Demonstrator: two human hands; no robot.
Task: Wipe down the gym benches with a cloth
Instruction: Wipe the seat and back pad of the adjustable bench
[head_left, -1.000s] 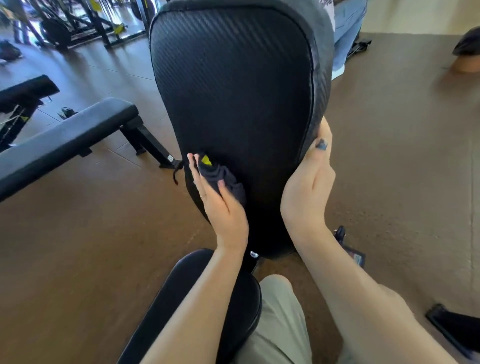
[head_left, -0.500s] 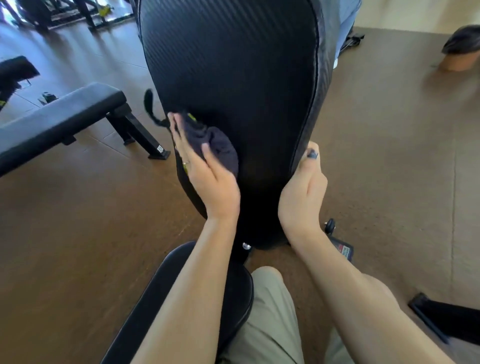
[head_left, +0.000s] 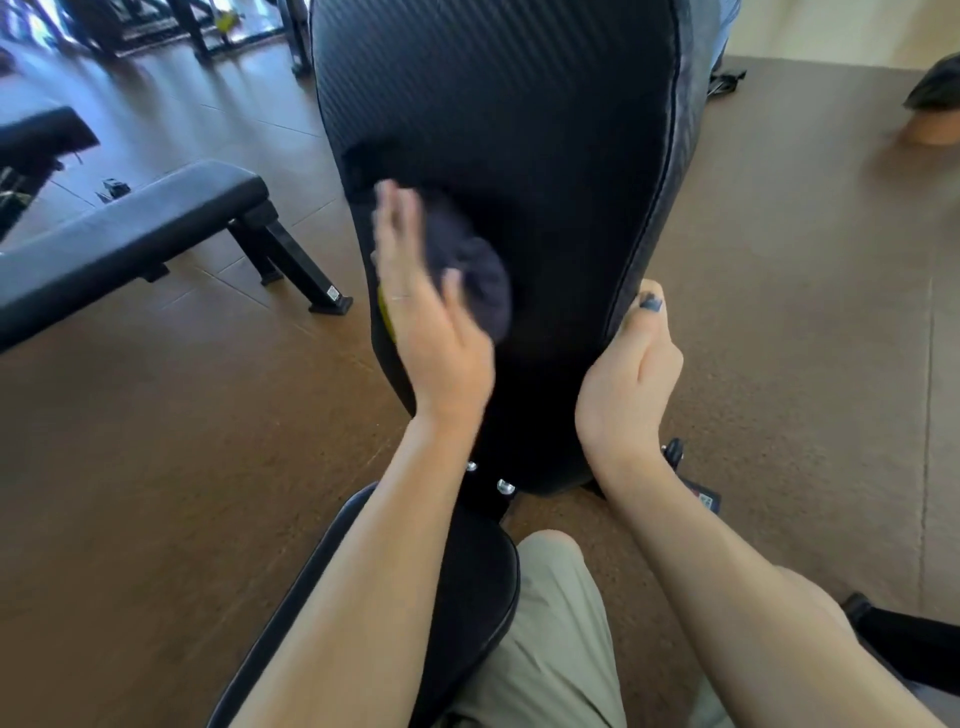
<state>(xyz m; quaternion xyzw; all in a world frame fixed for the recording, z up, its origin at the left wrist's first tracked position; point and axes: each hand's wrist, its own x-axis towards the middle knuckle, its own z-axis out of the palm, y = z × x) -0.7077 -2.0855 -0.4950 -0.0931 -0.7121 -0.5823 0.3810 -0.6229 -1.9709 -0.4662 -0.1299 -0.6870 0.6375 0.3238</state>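
Head view, looking down along both forearms; upright black padded backrest with ribbed carbon-weave vinyl (head_left: 498, 130) fills centre of frame, tilted slightly, its lower end narrowing toward two silver bolts (head_left: 488, 478) above the black padded seat (head_left: 467, 587); one knee in beige trousers (head_left: 550, 623) sits just right of the seat.

Left hand (head_left: 431, 322): fingers straight and together, thumb spread, palm flat against a bunched dark navy cloth (head_left: 472, 265); the cloth is pressed onto the backrest's front face near its left edge, at mid-height; hand and cloth motion-blurred; a yellow-green patch (head_left: 385, 317) shows below the fingers at the pad's edge, cannot tell whether it belongs to the cloth.

Right hand (head_left: 628, 374): clamped on the backrest's right edge, thumb on the front side with dark blue nail polish visible, fingers wrapped behind the pad and hidden.

Surroundings: brown rubber floor (head_left: 156, 441); a flat black bench with angled metal legs (head_left: 130, 244) stands to the left, well apart from the backrest; dark gym machine frames (head_left: 197, 31) far behind, blurred.
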